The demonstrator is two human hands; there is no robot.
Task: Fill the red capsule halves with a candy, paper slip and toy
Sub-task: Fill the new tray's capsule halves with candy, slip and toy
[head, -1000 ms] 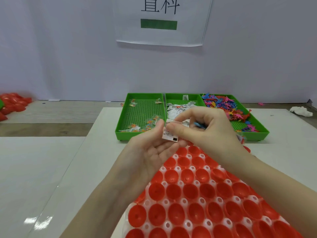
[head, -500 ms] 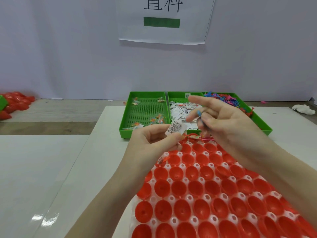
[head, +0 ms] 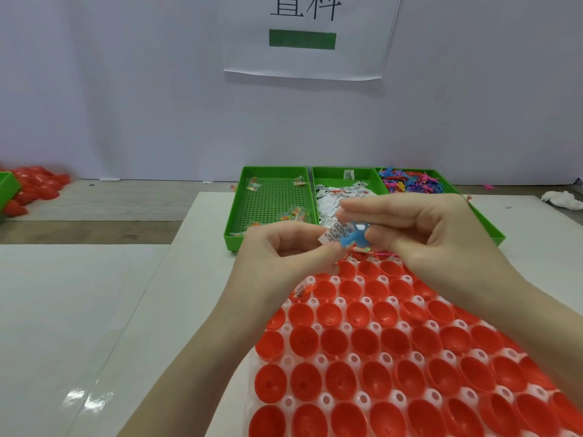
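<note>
Rows of red capsule halves [head: 334, 342] sit in a white holed tray [head: 321, 360] in front of me. Above its far end my left hand [head: 284, 247] pinches a printed paper slip [head: 332, 233] between thumb and fingers. My right hand [head: 419, 225] meets it from the right and holds a small blue toy [head: 355, 236] against the slip, its index finger stretched out above. A wrapped candy [head: 303, 290] lies in a capsule half at the tray's left edge. Something shiny shows just below the toy; I cannot tell what it is.
Three green trays stand behind: candies in the left one [head: 271, 197], paper slips in the middle one [head: 334, 200], coloured toys in the right one [head: 410, 182]. Loose red capsule halves [head: 34, 184] are piled far left. A white crumpled cloth [head: 561, 200] lies far right.
The slip passed from my right hand's fingers into my left hand's pinch. My right hand then drew in and brought the blue toy against the slip.
</note>
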